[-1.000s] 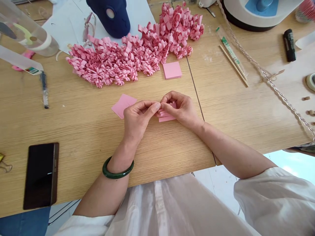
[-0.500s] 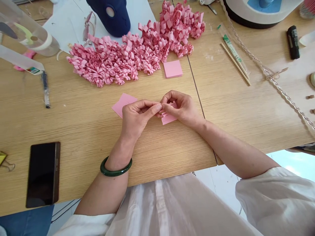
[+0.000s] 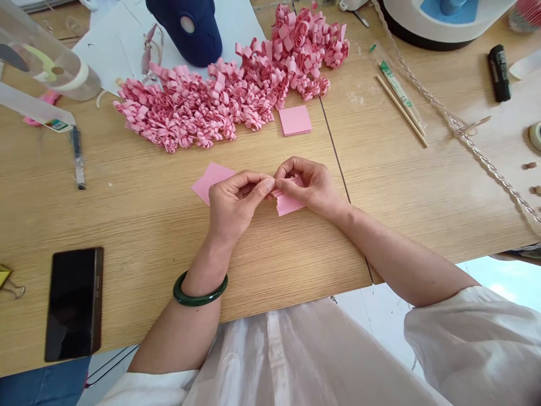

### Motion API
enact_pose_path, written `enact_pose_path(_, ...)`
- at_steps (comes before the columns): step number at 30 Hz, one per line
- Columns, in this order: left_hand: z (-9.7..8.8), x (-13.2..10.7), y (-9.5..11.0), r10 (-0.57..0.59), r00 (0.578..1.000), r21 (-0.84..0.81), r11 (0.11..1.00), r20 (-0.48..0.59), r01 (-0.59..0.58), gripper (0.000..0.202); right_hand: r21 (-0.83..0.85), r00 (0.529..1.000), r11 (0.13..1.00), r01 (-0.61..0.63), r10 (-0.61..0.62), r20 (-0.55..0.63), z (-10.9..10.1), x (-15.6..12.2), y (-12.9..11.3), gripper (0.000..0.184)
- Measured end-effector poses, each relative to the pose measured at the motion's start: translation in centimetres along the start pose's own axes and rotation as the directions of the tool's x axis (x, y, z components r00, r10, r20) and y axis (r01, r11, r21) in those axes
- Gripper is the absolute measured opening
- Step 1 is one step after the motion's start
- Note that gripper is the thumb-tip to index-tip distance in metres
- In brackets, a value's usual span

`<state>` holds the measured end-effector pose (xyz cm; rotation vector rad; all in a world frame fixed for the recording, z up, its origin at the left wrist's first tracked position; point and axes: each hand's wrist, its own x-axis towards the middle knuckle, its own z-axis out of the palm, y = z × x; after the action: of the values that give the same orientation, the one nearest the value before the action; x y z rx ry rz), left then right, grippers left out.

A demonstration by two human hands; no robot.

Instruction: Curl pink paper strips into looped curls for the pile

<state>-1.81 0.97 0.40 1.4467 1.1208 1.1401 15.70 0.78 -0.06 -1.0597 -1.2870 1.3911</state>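
Observation:
Between my fingers is a pink paper piece (image 3: 289, 204) cut into a fringe of narrow strips. My right hand (image 3: 310, 181) pinches it, with its thumb and forefinger at the fringed end. My left hand (image 3: 237, 198) meets it there, its thumb and forefinger pressed together at the strips; the exact spot is hidden by the fingertips. Partly under my left hand lies a flat pink sheet (image 3: 211, 179) on the table. A small stack of pink paper squares (image 3: 295, 120) rests beyond my hands. Behind it spreads a large heap of curled pink paper flowers (image 3: 203, 104).
A dark blue cup-like object (image 3: 190, 34) stands behind the heap. To the left are a phone (image 3: 74, 304), a pen (image 3: 78, 158) and a clear bottle (image 3: 63, 62). On the right lie wooden sticks (image 3: 401, 111), a braided cord (image 3: 486, 152) and a black marker (image 3: 499, 73).
Both hands stay almost in place, still together at the fringed paper. The fringe strips below my right hand have shifted slightly. The whole view has moved a little.

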Motion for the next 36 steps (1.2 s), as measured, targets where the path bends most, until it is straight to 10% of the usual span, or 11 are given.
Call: enact_pose_path(36, 0.45, -0.08, -0.44, -0.057, 0.998, -0.02, 0.998, -0.035, 0.056, 0.007, -0.02, 0.998, 1.0, 0.012, -0.014, -0.066, 0.25, 0.07, 0.52, 0.037)
